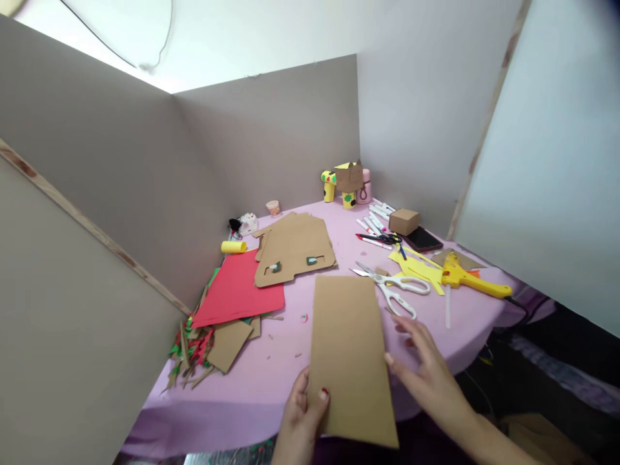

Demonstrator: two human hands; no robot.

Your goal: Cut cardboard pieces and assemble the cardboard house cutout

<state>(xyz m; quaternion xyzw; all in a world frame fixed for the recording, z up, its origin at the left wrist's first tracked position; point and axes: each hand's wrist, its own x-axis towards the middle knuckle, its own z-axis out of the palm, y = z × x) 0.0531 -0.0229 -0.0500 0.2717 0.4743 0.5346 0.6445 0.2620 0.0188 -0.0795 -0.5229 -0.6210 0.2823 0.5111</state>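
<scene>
White-handled metal scissors [379, 279] lay by rect. brown cardboard [349, 342] over worktop [285, 374] nr edge; L grip [304, 408] clamped it, R grip [420, 361] apart.

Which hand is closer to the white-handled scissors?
Right. The right hand is just this side of the white-handled scissors; the left hand is farther away, holding the cardboard sheet.

Plain brown cardboard panel [349, 355], red sheet [238, 289], white-handled scissors [380, 278], yellow glue gun [453, 274], lilac tablecloth [276, 384]

Glue gun [454, 274] right of cardboard panel [349, 355]; paper sheet [241, 290] left; scraps [229, 345] before sheet.
</scene>
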